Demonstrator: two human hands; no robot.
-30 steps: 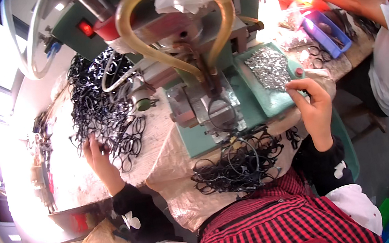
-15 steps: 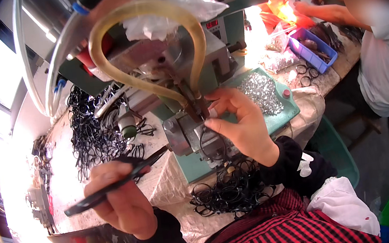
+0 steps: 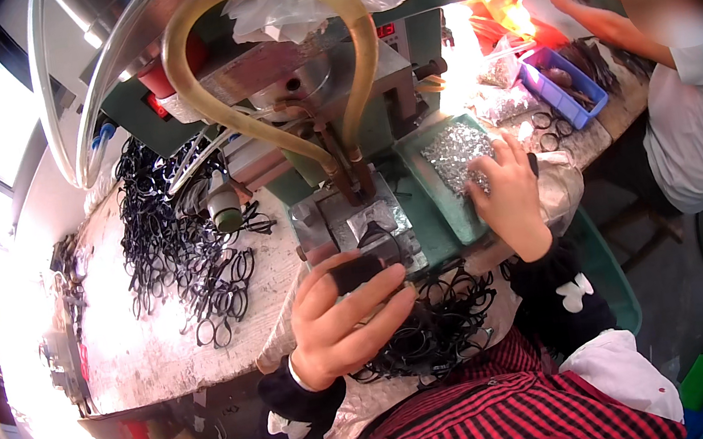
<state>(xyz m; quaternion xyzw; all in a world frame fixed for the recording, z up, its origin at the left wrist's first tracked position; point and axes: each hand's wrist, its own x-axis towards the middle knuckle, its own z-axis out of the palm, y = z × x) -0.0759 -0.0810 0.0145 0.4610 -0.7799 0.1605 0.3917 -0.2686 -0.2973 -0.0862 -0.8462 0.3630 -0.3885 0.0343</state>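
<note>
Black frame piece, seemingly lying left-right, clamped in left hand fingers; right hand fingers loosely together on silvery parts in green tray.

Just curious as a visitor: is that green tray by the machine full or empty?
Not empty: the green tray holds a heap of small shiny metal bits, and the right hand rests its fingertips in them.

Glossy blk plastic frames, shiny metal bits.
</note>
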